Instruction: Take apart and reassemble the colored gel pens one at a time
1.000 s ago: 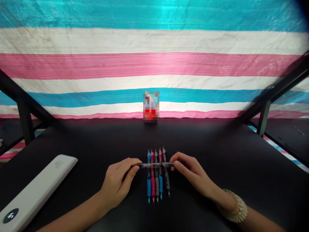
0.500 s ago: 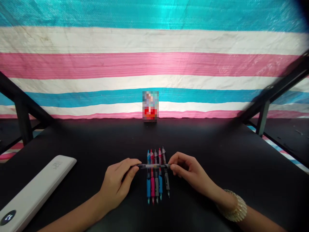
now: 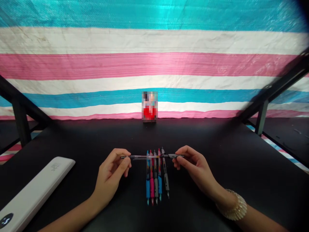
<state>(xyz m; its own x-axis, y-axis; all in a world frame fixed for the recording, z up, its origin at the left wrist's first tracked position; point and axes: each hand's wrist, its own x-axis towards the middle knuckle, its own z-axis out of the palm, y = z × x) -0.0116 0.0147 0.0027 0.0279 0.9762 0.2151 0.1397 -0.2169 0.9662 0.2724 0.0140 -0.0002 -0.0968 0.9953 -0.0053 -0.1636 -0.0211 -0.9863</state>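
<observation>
The black worktop (image 3: 96, 138) runs back to a creased, striped tarp (image 3: 154, 64), with room between the white power bank (image 3: 38, 193) and the left hand (image 3: 111, 177). Left and right hand (image 3: 196, 166) pinch a slim, clear-barrelled pen (image 3: 142, 157) at its ends, fingers (image 3: 122, 152) closed, crosswise above five rubber-gripped pens (image 3: 156, 187).

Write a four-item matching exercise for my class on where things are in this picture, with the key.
Things:
1. Crosswise pen
2. Five pens
3. Bracelet
4. White device

Places:
A. Around the right wrist
B. On the left side of the black table
C. Held at both ends by fingers
D. Lying in a row

Pairs: 1-C, 2-D, 3-A, 4-B
</observation>
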